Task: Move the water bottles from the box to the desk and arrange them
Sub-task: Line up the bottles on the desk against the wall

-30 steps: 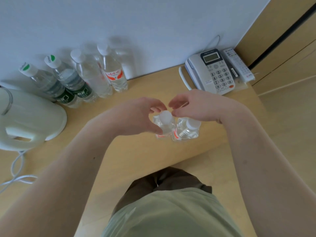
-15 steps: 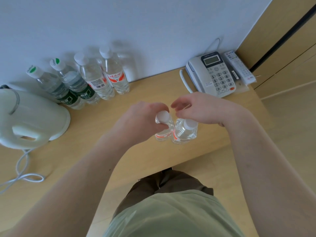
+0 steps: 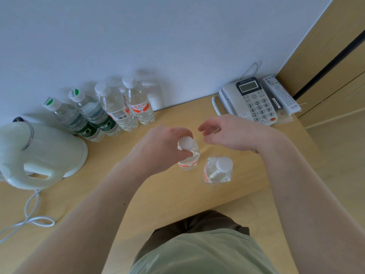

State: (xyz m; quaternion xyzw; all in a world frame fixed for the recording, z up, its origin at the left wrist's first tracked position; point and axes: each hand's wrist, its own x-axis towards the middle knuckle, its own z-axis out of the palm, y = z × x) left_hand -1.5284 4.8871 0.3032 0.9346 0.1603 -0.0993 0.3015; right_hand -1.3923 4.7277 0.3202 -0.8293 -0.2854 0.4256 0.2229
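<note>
Left hand (image 3: 158,147) grips a water bottle (image 3: 187,155) by its neck to shift it on the tabletop (image 3: 158,194); right hand (image 3: 233,135) hovers, fingers loosely apart, empty, above second bottle (image 3: 217,171).

Kettle (image 3: 37,153) cut off at the left edge, its cord (image 3: 29,216) running out of view. Held bottle (image 3: 188,155) partly hidden behind the left hand (image 3: 164,149). Both forearms cropped at the near corners. Label print on the far bottles (image 3: 110,109) too small to read.
</note>
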